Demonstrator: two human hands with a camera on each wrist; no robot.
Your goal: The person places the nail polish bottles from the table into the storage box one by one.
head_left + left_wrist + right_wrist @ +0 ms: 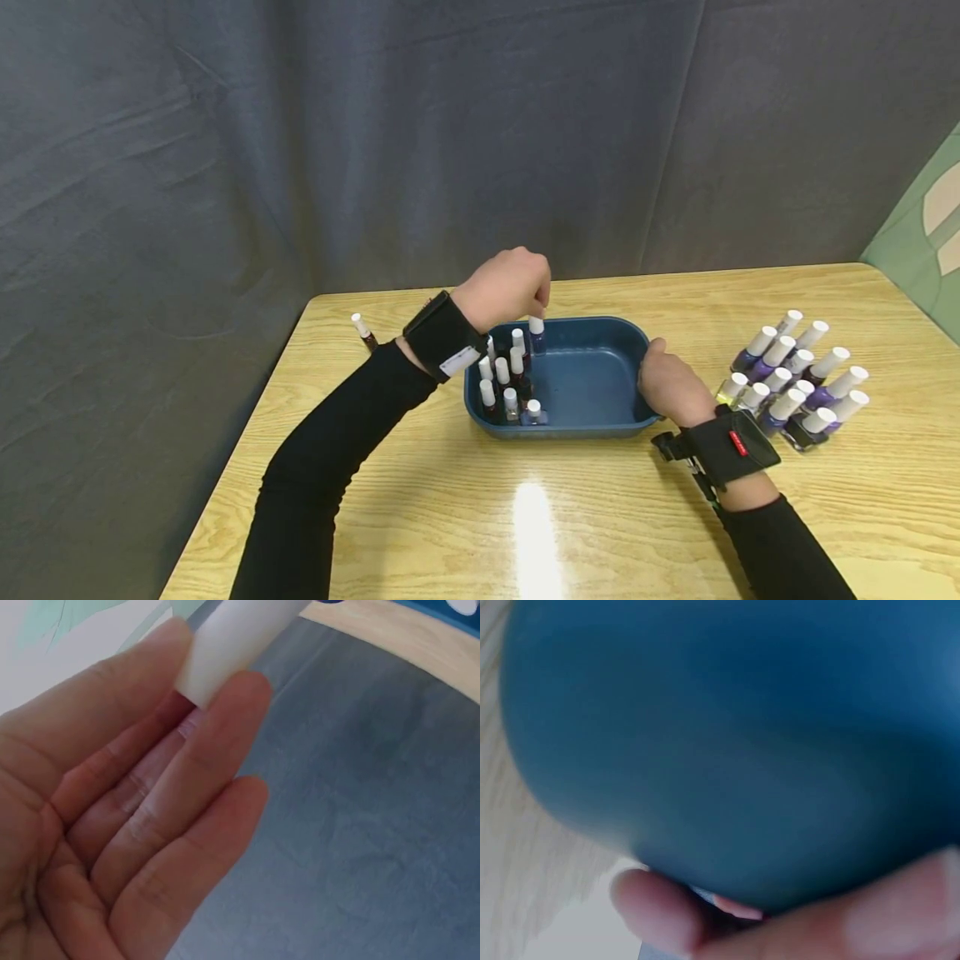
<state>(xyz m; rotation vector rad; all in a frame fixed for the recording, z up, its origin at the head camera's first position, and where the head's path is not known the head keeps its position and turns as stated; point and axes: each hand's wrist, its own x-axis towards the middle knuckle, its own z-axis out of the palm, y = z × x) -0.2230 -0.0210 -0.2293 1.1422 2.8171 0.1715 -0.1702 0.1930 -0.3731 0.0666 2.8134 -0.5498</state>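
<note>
My left hand pinches the white cap of a dark purple nail polish bottle between thumb and fingertips. That bottle is over the back left part of a blue tray; whether its base touches the tray floor, I cannot tell. Several white-capped nail polish bottles stand along the tray's left side, mostly dark, with a clear-looking one at the front. At the tray's right end, my right hand grips the wall, the thumb at the rim; the right wrist view shows the blue wall close up.
To the right, several nail polish bottles stand grouped on the wooden table, purple, dark, yellow and clear. One dark bottle is at the left, partly behind my left arm. A grey curtain hangs behind.
</note>
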